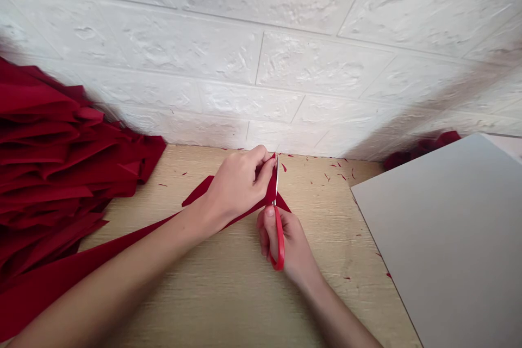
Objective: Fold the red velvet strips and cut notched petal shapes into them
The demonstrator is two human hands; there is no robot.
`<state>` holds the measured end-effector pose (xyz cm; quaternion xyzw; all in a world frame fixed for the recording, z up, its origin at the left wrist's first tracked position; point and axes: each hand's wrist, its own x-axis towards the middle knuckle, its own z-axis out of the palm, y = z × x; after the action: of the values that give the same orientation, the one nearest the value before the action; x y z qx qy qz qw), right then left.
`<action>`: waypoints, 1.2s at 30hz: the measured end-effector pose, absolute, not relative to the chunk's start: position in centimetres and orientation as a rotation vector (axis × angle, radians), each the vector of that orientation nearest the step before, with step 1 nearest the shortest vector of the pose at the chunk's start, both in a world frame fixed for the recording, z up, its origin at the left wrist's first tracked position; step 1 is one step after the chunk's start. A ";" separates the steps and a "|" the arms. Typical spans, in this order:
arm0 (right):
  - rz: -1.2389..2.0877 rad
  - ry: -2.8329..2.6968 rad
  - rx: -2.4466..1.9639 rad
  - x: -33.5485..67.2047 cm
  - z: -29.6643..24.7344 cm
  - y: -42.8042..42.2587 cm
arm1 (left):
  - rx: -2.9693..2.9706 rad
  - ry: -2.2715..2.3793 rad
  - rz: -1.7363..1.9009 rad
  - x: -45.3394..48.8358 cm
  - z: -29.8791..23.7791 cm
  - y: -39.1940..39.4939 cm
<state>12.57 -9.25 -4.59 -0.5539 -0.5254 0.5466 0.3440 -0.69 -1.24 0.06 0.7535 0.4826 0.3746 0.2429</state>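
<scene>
1 red fabric (271,192) piece is pinched by left fingers (267,171); scissors (277,217) gripped by right fingers (264,238) point away along its right edge.

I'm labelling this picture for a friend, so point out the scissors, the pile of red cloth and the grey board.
Scissors (280,236): head view, on the red handle.
Pile of red cloth (61,147): head view, middle of its folds.
Grey board (452,228): head view, its flat face.
</scene>
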 end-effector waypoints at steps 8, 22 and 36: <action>1.455 -1.321 -1.403 12.4 -4.8 -9.3 | 2.071 1.324 1.012 -0.6 0.0 -1.3; 1.360 -1.179 -1.436 13.5 -4.4 -8.4 | 2.083 1.336 0.955 -0.8 0.4 -1.4; 0.906 -0.846 -1.334 18.2 -4.2 -5.3 | 2.119 1.198 0.327 -1.5 4.7 -7.4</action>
<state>18.15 -5.31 -4.21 -0.5787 -0.3670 0.3929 0.6132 -1.47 -7.35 4.68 0.8125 0.4596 0.1252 0.3362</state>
